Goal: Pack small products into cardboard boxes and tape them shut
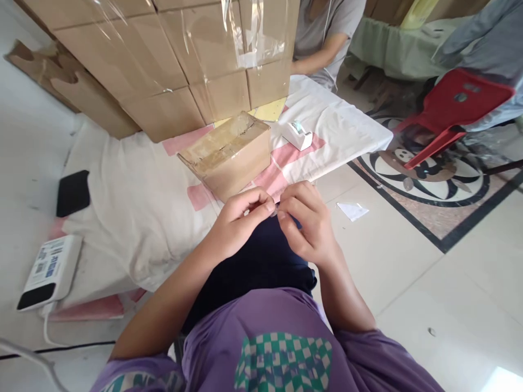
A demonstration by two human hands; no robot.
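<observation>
Over my lap, my left hand [245,218] is closed, thumb pressed against the fingertips. Close beside it, my right hand [304,218] has its fingers curled in a pinch. A tiny pale thing shows between the two sets of fingertips, too small to name. Just beyond my hands, on the cloth-covered table, lies a small cardboard box [235,158] with a worn, taped top. To the right of that box stands a white tape dispenser [298,135].
Taped cardboard boxes [163,60] are stacked at the back. A black phone [73,193] and a white power bank [51,269] with a cable lie at left. A person's arm [322,54] shows behind the table. A red chair [461,103] stands at right, with a paper scrap [352,211] on the floor.
</observation>
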